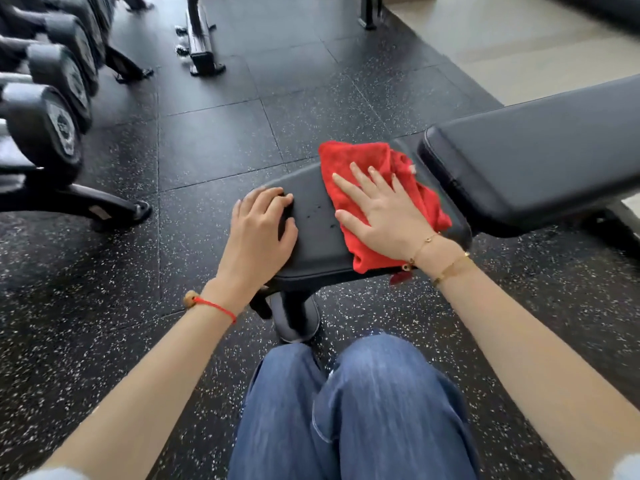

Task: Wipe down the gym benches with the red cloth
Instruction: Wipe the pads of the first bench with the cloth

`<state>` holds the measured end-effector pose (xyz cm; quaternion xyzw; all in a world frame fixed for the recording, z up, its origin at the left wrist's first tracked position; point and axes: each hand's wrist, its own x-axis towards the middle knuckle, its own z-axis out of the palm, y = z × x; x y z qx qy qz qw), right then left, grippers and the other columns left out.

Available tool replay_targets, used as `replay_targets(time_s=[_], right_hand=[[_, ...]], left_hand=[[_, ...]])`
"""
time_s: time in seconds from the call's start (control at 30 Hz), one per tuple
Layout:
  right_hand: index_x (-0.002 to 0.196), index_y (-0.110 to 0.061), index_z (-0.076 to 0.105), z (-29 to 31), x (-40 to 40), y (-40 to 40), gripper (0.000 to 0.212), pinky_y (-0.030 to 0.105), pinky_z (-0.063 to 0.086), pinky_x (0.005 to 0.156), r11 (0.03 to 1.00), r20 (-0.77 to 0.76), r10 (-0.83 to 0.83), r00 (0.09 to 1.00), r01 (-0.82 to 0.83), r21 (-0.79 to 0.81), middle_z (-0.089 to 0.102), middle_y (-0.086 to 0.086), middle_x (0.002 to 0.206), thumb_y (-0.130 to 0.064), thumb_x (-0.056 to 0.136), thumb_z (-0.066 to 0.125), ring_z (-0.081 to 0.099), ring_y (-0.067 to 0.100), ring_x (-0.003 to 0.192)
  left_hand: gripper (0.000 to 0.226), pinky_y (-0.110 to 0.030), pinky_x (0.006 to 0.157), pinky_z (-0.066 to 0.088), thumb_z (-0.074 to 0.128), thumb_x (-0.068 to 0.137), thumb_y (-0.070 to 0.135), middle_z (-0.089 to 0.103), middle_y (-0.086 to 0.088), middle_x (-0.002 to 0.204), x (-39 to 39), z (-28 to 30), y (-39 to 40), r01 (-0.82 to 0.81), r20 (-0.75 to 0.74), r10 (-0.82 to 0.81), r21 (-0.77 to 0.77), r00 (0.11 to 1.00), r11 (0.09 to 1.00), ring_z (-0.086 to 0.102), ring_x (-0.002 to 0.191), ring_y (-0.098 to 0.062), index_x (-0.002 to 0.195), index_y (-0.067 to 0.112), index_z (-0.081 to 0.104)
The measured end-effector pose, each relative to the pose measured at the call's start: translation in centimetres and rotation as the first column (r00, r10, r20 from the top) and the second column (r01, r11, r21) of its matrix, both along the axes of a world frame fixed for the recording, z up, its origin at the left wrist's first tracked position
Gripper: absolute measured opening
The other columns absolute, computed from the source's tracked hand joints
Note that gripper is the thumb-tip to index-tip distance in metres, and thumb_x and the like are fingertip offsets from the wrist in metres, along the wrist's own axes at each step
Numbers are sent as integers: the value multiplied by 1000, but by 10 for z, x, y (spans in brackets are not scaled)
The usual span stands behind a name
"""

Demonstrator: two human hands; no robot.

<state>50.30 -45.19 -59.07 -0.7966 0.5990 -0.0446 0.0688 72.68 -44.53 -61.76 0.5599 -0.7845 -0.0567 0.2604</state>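
Observation:
A black padded gym bench stands in front of me; its seat pad (318, 233) is at the centre and its long back pad (540, 157) runs off to the right. The red cloth (349, 161) lies spread on the right part of the seat pad. My right hand (384, 209) presses flat on the cloth with straight, spread fingers. My left hand (259, 230) rests on the seat pad's left edge, its fingers curled over the corner. A few small dark drops show on the pad between the two hands.
A rack of black dumbbells (45, 119) stands at the left on black speckled rubber flooring (214, 140). The base of another black frame (202, 46) is at the top centre. Pale flooring (519, 43) starts at the upper right. My knees in blue jeans (356, 407) are below the bench.

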Motion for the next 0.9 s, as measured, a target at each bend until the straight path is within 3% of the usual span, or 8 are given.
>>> replay_targets(time_s=[0.13,0.23,0.37,0.53,0.63,0.8,0.9], right_hand=[[153,-38,14,-8,-7,20,57,45,5,121,998,34,-29,999,31,-61,12,0,163,-44,100,34,9,24,150],[152,-42,15,-10,-24,6,55,43,2,121,992,72,-125,990,126,-3,11,-1,163,-41,100,34,7,23,151],[153,-40,11,2,-14,-51,55,47,-2,122,958,11,-278,960,277,79,2,2,164,-44,101,29,1,26,151],[153,-39,15,-7,40,-26,56,46,2,122,999,11,-47,999,47,-25,11,1,163,-44,100,32,8,25,150],[152,-38,20,-12,24,7,57,46,7,122,996,31,41,999,-39,-82,19,1,162,-45,97,33,15,25,149],[153,-39,12,-5,-9,-26,57,44,1,122,972,13,-235,972,234,19,7,2,164,-42,101,33,5,24,151],[154,-36,9,-3,25,-37,58,46,2,122,976,-24,-216,976,216,6,5,3,164,-43,101,31,4,26,151]], left_hand=[[36,-51,112,32,55,92,20,57,-10,134,1,0,1,-2,-12,2,-2,1000,1000,46,131,-31,124,5,62],[35,-51,113,31,57,93,17,57,-10,135,3,-1,0,-12,-35,12,-11,999,1000,45,133,-30,125,5,62],[33,-53,113,30,56,93,15,56,-9,135,0,-1,3,-18,-58,18,-7,998,1000,45,133,-30,125,6,62],[34,-49,113,31,53,93,12,55,-15,134,2,-4,2,-42,-87,41,-13,995,999,43,132,-35,125,1,60],[35,-48,113,31,51,93,12,56,-14,134,5,-6,2,-69,-94,67,-12,993,998,43,131,-36,126,1,58],[36,-47,113,32,49,93,15,57,-11,134,5,-7,3,-86,-107,84,-17,991,996,44,130,-33,126,4,59],[36,-47,113,31,49,93,15,57,-10,134,5,-7,3,-96,-105,94,-15,990,995,44,131,-33,126,5,59]])
